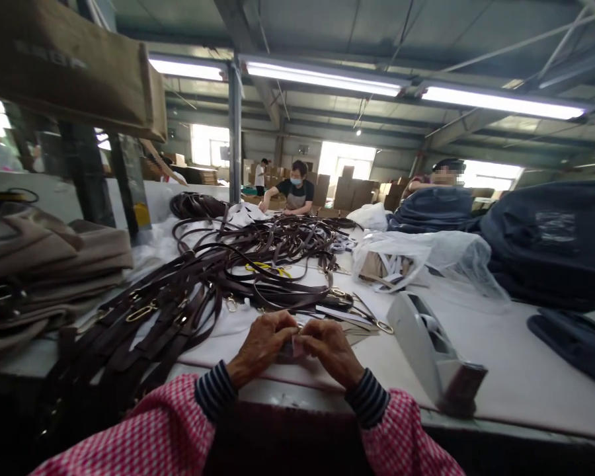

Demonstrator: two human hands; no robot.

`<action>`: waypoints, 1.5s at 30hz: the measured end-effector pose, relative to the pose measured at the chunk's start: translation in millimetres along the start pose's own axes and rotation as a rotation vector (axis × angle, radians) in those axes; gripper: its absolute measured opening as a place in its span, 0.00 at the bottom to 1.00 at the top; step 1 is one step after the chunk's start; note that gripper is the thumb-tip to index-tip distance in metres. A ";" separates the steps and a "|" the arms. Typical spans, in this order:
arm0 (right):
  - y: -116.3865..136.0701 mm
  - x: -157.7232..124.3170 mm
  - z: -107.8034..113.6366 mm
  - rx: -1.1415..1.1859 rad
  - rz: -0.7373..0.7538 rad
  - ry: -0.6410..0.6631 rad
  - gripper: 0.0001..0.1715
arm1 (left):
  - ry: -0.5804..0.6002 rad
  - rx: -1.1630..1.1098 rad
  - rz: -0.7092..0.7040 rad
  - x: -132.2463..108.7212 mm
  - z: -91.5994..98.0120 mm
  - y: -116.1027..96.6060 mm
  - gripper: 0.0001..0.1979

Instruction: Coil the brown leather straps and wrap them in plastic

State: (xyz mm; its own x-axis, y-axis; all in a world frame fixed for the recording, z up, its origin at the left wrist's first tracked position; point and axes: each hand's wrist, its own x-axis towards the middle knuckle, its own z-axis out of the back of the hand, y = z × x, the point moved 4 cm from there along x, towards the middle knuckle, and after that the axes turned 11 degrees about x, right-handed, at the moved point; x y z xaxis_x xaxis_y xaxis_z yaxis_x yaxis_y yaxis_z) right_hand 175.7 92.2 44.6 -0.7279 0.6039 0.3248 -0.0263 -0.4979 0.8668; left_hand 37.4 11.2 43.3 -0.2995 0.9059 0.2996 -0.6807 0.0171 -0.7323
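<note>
My left hand [264, 344] and my right hand [331, 347] meet near the front edge of the white table [515, 370]. Their fingers are closed and pinched together around a small item. Something pale and pinkish [297, 346] shows between the fingertips, too small to make out. Dark brown straps [178, 324] with metal clasps lie to the left of and beyond my hands. Just behind my right hand are flat beige pieces [359, 330] and a metal ring [385, 326].
A grey tape dispenser [426, 350] stands to the right. Behind it lies a clear plastic bag [456, 258] with pieces inside. Dark blue bags [555, 244] are piled at the right, brown bags [44, 264] at the left. Across the table is a masked person [297, 192].
</note>
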 end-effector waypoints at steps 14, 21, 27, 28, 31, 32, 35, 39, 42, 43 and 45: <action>4.7 4.0 -6.0 -0.031 -0.042 -0.122 0.10 | 0.008 -0.115 0.034 -0.7 -1.6 -0.9 0.09; 6.0 2.1 -8.3 0.040 0.028 -0.066 0.12 | 0.053 -0.085 0.022 -4.1 -1.5 0.0 0.09; 1.4 0.0 -9.9 0.072 0.143 -0.123 0.07 | -0.015 0.175 -0.032 -19.4 4.2 -6.1 0.19; -0.6 -0.3 -10.3 0.086 0.149 -0.131 0.09 | -0.036 0.229 -0.034 -21.5 5.8 -5.8 0.18; -6.8 0.2 -12.2 0.140 0.144 -0.136 0.10 | -0.032 0.362 -0.049 -25.3 8.6 -2.7 0.11; -8.6 0.9 -13.1 0.160 0.135 -0.132 0.09 | -0.019 0.394 -0.058 -25.8 9.1 -1.3 0.10; -10.7 4.0 -16.5 0.233 0.100 -0.106 0.08 | 0.004 0.454 -0.078 -24.8 10.6 3.2 0.07; -1.2 7.5 -16.7 0.347 0.048 -0.051 0.10 | 0.049 0.443 -0.177 -20.5 16.7 0.7 0.05; 16.7 7.3 -8.9 0.401 0.022 0.036 0.10 | 0.118 0.377 -0.282 -21.2 27.7 -12.8 0.04; 23.8 6.9 -5.3 0.412 0.010 0.085 0.09 | 0.146 0.366 -0.311 -22.8 31.8 -19.0 0.04; 37.7 6.0 2.1 0.400 -0.029 0.214 0.07 | 0.206 0.369 -0.368 -27.1 38.5 -32.6 0.05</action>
State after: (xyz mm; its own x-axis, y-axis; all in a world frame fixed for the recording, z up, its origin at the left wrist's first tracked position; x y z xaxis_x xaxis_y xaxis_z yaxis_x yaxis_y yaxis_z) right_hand 171.7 78.4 80.1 -0.8573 0.4504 0.2493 0.1877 -0.1775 0.9661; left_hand 42.0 -30.2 82.6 0.1135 0.9328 0.3421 -0.9157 0.2318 -0.3284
